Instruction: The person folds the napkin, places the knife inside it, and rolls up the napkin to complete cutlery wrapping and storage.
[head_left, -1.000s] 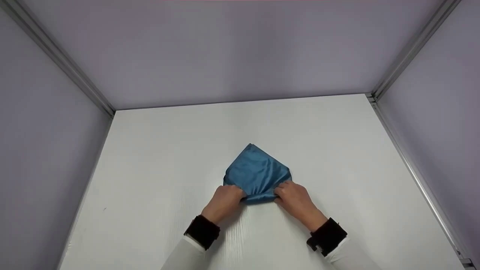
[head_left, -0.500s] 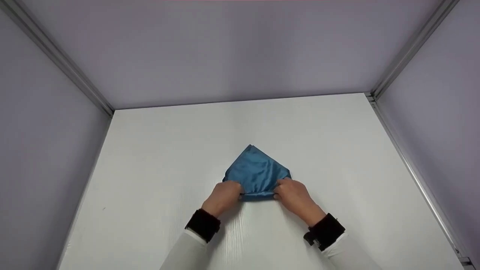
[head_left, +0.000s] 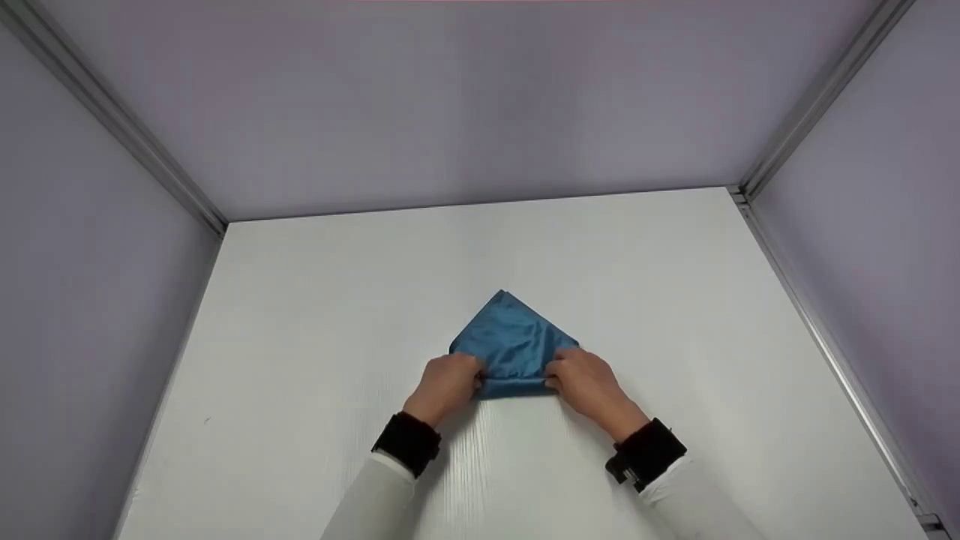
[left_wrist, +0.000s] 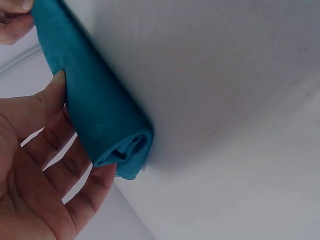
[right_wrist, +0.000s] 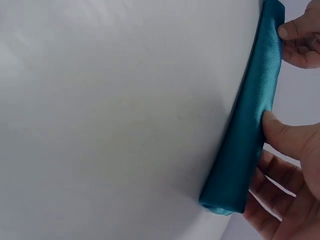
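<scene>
A blue satin cloth [head_left: 512, 341] lies on the white table [head_left: 315, 315], its far end a point and its near edge rolled into a tube. My left hand [head_left: 448, 384] grips the roll's left end, and my right hand [head_left: 581, 381] grips its right end. The left wrist view shows the rolled blue cloth [left_wrist: 100, 115] with my left hand's thumb and fingers [left_wrist: 45, 165] curled round it. Seen from the right wrist, the roll [right_wrist: 247, 135] lies against the table with my right hand's thumb [right_wrist: 287, 137] and fingers wrapped round it; the left hand [right_wrist: 300, 35] shows at the far end.
Grey-lilac walls [head_left: 480, 105] with aluminium rails [head_left: 817, 330] enclose the white table on three sides. Black wrist straps [head_left: 409, 442] sit over white sleeves on both arms.
Both hands have moved away from me, rolling the cloth's near edge further up; the flat blue part showing has grown shorter.
</scene>
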